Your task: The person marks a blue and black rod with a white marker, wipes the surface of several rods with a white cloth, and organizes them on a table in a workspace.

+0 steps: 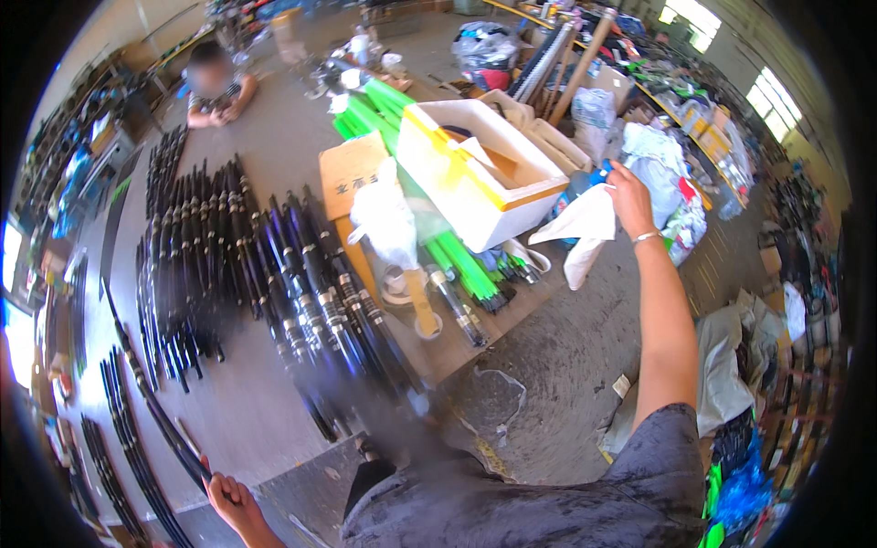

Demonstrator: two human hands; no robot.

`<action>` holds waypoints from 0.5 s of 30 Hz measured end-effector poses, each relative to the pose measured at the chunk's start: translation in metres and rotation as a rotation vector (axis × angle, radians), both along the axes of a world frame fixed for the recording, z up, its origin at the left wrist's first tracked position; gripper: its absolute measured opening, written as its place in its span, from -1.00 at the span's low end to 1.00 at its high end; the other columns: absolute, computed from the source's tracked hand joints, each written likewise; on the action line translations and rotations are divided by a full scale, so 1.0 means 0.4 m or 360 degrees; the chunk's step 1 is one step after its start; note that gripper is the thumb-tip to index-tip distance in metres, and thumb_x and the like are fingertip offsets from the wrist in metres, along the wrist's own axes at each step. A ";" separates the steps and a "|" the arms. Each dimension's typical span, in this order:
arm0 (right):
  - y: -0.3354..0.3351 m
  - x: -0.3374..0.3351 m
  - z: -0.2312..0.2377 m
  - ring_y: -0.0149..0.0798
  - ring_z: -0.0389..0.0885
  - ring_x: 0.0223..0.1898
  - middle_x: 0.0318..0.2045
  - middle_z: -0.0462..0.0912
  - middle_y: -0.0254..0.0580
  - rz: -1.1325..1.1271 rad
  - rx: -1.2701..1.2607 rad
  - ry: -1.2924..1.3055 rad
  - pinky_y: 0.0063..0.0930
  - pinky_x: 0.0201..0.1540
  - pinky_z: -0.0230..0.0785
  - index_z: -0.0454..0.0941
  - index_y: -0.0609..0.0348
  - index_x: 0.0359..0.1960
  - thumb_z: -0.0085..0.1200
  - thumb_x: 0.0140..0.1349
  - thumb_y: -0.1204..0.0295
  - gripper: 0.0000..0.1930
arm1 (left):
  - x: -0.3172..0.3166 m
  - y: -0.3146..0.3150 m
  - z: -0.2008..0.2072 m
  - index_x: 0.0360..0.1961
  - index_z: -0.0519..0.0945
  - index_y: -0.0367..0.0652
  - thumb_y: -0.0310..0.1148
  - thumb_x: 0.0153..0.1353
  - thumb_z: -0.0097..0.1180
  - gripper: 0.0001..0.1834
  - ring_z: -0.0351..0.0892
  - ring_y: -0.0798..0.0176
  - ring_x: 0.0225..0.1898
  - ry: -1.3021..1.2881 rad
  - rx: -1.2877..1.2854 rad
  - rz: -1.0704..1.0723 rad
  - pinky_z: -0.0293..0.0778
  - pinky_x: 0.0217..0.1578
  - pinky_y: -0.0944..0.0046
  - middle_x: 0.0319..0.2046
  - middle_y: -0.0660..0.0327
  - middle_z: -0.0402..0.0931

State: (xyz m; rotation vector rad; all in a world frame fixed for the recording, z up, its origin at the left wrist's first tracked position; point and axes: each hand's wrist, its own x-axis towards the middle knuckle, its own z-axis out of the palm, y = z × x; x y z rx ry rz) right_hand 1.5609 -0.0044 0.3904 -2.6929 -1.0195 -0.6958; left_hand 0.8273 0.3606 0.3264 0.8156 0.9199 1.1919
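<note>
left hand (232, 502) is gripping a slim glossy black rod (168, 427) lower left, probably by its end for easier control, while right hand (630, 198) is pinching limp white cloth (592, 219) upper right

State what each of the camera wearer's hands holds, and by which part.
The left hand grips a dark rod by its near end; the right hand holds a white cloth by its upper edge.

black rods (306, 315) and bright green tubes (464, 269) lie on the greyish-brown table (248, 411).
</note>
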 end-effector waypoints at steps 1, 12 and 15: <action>0.000 -0.003 0.002 0.07 0.58 -0.03 0.04 0.57 -0.01 0.0006 -0.0044 -0.0001 -0.20 -0.02 0.48 0.52 0.24 -0.29 0.19 0.07 0.49 -0.82 | 0.007 -0.003 0.007 0.33 0.19 -0.27 -0.43 0.35 -0.11 -0.47 0.07 0.60 -0.70 0.0018 -0.0023 0.0039 0.03 -0.82 0.54 -0.58 0.41 0.15; 0.012 0.015 0.010 0.06 0.67 -0.28 -0.09 0.61 0.15 0.0074 -0.0554 -0.0528 -0.18 -0.27 0.55 0.50 0.20 -0.21 -0.03 0.17 0.54 -0.84 | 0.094 -0.023 0.016 0.28 0.27 -0.30 -0.48 0.30 -0.10 -0.50 0.03 0.61 -0.71 -0.0046 -0.0004 0.0064 0.02 -0.77 0.57 -0.63 0.42 0.10; 0.023 0.011 0.007 0.07 0.67 -0.29 -0.09 0.61 0.17 0.0025 -0.0654 -0.0563 -0.20 -0.29 0.54 0.49 0.20 -0.20 -0.03 0.17 0.54 -0.84 | 0.100 -0.033 0.008 0.26 0.28 -0.33 -0.47 0.31 -0.10 -0.51 0.04 0.61 -0.72 -0.0064 0.0010 0.0036 0.02 -0.77 0.57 -0.65 0.42 0.08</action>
